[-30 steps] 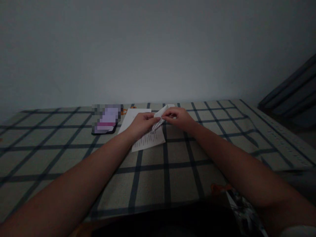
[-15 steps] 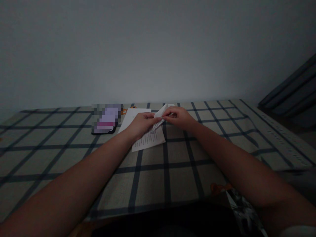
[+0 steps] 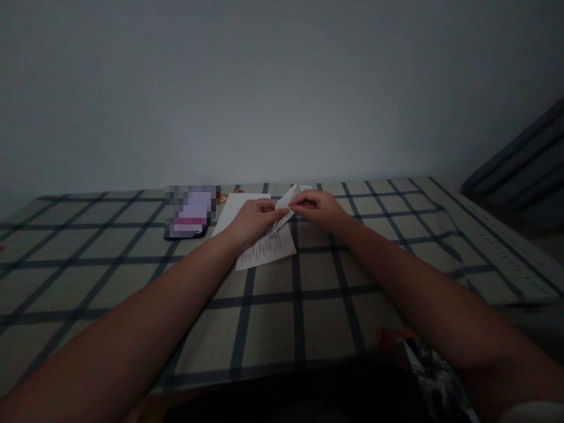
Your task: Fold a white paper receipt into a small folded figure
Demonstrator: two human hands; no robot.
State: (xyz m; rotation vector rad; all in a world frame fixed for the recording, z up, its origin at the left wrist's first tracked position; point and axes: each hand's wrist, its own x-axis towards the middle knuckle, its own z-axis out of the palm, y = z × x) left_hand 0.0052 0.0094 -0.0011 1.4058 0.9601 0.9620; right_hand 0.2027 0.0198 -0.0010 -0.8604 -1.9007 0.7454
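My left hand (image 3: 251,222) and my right hand (image 3: 319,209) meet over a small folded piece of white paper (image 3: 285,207), each pinching it with closed fingers just above the checked cloth. Under them lies a printed sheet of paper (image 3: 267,249), flat on the cloth. Another white sheet (image 3: 235,207) lies behind my left hand, partly hidden by it.
A phone (image 3: 190,214) with a lit screen lies to the left of the papers. The surface is covered by a beige cloth with dark grid lines (image 3: 308,305). A plain wall rises behind. A striped fabric (image 3: 524,170) stands at the right.
Almost nothing differs: both hands stay on the folded paper, with only slight finger shifts.
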